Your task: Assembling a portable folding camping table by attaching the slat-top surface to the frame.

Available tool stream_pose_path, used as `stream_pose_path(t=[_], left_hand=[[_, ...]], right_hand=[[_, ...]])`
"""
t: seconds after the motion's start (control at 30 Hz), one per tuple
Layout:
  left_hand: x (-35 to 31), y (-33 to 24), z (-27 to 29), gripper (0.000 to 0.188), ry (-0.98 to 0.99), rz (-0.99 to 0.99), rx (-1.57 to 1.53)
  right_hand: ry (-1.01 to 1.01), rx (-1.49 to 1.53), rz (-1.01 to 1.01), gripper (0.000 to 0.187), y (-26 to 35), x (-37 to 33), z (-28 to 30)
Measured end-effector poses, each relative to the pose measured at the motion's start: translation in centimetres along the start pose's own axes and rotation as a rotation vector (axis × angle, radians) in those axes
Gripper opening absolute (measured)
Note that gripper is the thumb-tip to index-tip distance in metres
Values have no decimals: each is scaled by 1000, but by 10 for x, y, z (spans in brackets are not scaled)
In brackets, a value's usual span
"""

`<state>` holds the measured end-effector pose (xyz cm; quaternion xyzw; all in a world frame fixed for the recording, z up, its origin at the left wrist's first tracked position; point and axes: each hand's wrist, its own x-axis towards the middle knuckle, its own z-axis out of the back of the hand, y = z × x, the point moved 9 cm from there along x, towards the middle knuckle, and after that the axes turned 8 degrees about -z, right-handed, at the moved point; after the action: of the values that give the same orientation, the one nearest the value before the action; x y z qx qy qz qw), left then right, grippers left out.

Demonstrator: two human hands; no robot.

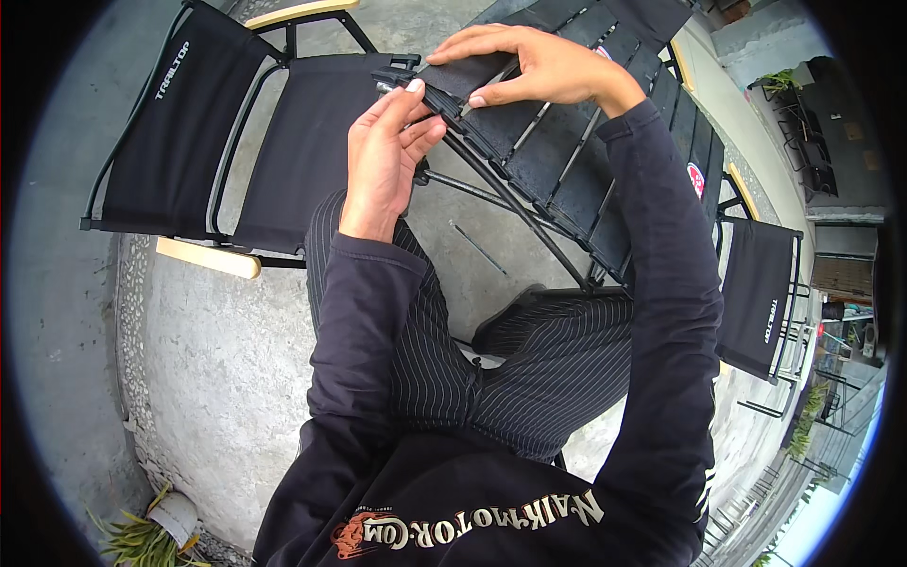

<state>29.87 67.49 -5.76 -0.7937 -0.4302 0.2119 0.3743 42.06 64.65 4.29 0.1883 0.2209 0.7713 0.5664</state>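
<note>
A black slatted folding table (576, 161) stands in front of me, one corner pointing at my hands. My left hand (378, 175) is at that near-left corner, its fingers bent around the edge rail and the fingertips on the black corner piece. Just beside a short silver tube end (385, 87) is the tip of one of its fingers. Over the end slat (470, 77) lies my right hand (553, 68), fingers stretched out and the thumb spread apart on the nearer side. Whatever is under its palm is hidden.
Black folding chairs with wooden armrests stand left (302, 151) and right (761, 293) of the table. A thin dark rod (479, 248) lies on the concrete floor (227, 350) between my knees and the table. A potted plant (175, 520) is at the lower left.
</note>
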Motion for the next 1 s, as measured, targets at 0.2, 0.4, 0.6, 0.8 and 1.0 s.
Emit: stream_pose_path(t=[0.2,0.4,0.6,0.8,1.0], left_hand=[[-5,9,4,24,-33,42,-105],[-9,12,0,30,15,111,-59],[-9,17,-2,35,54,134,-102],[-8,15,1,28,30,102,8],[-9,12,-1,19,10,84,-89]], right_hand=[[82,95,-30,51,-6,9,-7],[37,78,35,48,4,1,-3],[-68,-125,88,48,19,-8,-3],[-176,-498,98,49,36,-21,-11],[-282,-808,84,51,35,-23,-19]])
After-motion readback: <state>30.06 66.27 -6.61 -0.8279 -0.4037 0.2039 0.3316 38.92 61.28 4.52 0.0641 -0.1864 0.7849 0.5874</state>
